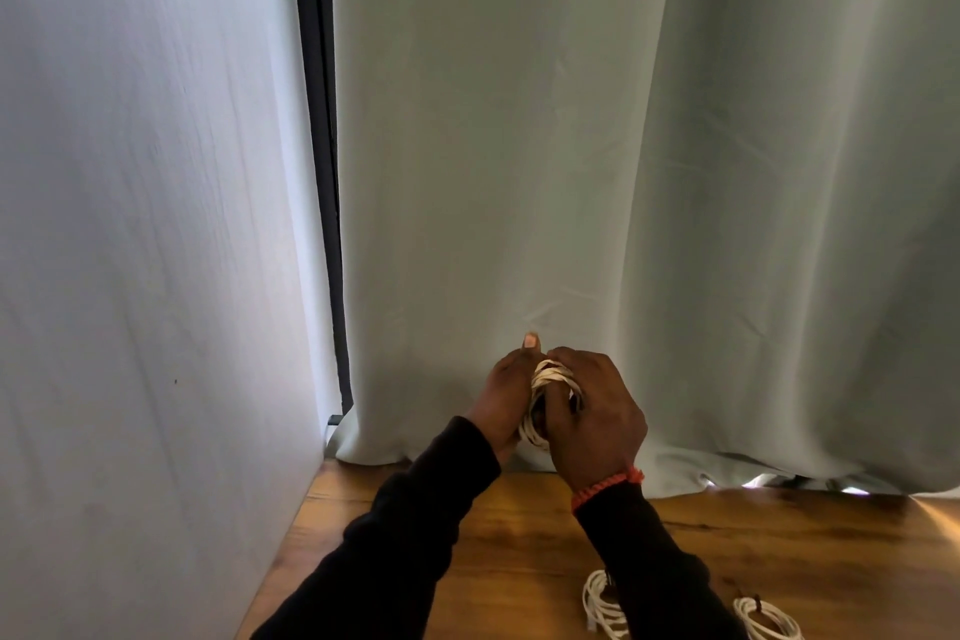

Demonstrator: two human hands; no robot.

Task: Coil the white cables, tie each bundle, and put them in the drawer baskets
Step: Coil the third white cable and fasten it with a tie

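Grey-green curtain (597, 172) fills the back of the view, hanging in folds down to the far edge of the wooden counter (509, 561). Pale wall (145, 224) on the left; a dark vertical frame strip (324, 146) runs between wall and curtain.

Both arms in black sleeves reach forward over the counter. Left hand (506, 398) and right hand (597, 418) are raised together in front of the curtain's lower part, above the counter. Between them: a coiled white cable bundle (545, 379). Left grip: fingers curled round the coil's left side, thumb pointing up. Right grip: fingers wrapped over the coil from the right, covering most of it. Red braided wristband (605, 486) on the right wrist.

On the counter near the bottom edge, two more white cable coils: one (600, 603) just left of the right sleeve, one (766, 618) to its right, partly cut off.
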